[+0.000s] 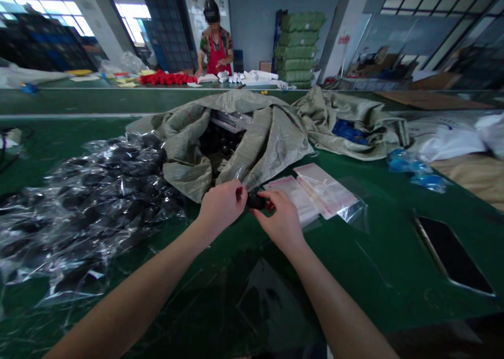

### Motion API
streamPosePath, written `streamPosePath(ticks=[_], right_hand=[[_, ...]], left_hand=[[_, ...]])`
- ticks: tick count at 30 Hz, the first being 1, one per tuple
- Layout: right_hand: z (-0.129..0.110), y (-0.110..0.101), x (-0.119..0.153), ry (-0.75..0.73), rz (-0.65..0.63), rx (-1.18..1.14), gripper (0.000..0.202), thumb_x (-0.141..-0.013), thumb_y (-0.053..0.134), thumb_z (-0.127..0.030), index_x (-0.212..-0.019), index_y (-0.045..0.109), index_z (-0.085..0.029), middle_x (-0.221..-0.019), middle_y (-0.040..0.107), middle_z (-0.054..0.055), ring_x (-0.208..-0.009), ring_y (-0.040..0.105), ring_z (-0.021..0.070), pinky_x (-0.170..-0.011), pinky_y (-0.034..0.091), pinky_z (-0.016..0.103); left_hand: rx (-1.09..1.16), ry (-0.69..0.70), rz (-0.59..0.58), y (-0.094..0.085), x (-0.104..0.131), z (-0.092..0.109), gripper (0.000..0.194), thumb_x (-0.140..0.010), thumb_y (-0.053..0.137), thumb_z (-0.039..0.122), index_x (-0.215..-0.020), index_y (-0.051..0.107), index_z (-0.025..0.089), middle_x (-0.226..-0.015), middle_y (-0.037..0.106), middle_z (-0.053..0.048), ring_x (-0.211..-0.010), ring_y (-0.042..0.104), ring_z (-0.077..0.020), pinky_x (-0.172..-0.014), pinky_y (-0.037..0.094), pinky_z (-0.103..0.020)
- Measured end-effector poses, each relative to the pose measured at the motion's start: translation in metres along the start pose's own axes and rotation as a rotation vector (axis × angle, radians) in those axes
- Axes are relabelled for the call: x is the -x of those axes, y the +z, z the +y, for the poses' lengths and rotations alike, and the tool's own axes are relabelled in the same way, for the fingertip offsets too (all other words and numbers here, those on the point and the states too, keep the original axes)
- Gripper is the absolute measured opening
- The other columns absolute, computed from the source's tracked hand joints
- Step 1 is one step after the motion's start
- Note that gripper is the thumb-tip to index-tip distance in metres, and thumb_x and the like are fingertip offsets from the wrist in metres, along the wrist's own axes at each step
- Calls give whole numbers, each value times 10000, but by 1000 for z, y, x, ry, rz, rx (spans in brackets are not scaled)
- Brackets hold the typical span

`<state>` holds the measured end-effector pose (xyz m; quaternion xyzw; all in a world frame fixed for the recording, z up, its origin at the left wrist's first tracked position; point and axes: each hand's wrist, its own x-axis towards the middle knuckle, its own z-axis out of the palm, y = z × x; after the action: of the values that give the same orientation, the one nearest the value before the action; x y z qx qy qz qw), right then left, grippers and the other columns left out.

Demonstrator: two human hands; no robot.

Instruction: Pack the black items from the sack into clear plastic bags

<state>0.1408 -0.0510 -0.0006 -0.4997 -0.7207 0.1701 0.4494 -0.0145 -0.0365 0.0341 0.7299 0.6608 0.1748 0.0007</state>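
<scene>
Pinching a rounded black piece [255,200] above the green desk [394,233], the right hand [281,217] curls inward, fingers nearly closed; the piece looks light and smooth, best gripped by its sides. The left hand's [220,207] fingertips bunch beside it, their hold unclear. Beyond, an open sack [279,138] contains dark pieces [226,149].

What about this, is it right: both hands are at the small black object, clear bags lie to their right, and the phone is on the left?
No, wrong side: in the head view the phone lies on the right. The left hand and right hand are at the small black object, clear bags to their right.
</scene>
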Motion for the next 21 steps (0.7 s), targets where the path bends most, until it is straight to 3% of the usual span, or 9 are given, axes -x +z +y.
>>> streamPosePath(ticks=[6,10,16,21], right_hand=[[0,-1,0,121,43,42,271,-741,705,-296,-973,650,-167,-862,663,59,-722,599,185,-712,512,341],[-1,1,0,219,64,15,265,-745,697,-310,-955,638,-159,-826,672,50,-680,602,176,-685,511,337],[-1,4,2,62,42,-41,282,-728,675,-177,-1006,626,-173,-945,669,70,-773,621,180,-742,529,335],[-1,3,2,261,97,-131,269,-749,698,-302,-975,647,-165,-874,696,64,-697,637,177,-675,532,327]], left_hand=[[-39,158,-3,2,5,2,291,-925,373,360,-828,593,195,-837,687,-51,-701,637,-186,-599,396,-276],[-82,180,-30,3,7,4,305,-936,351,357,-866,595,189,-874,689,-64,-689,638,-190,-580,397,-282],[-97,171,-56,0,8,6,331,-950,317,351,-914,600,183,-901,682,-87,-727,645,-194,-609,426,-284],[-166,224,-51,-1,11,9,388,-964,277,384,-926,601,174,-901,665,-100,-703,644,-208,-582,419,-291]])
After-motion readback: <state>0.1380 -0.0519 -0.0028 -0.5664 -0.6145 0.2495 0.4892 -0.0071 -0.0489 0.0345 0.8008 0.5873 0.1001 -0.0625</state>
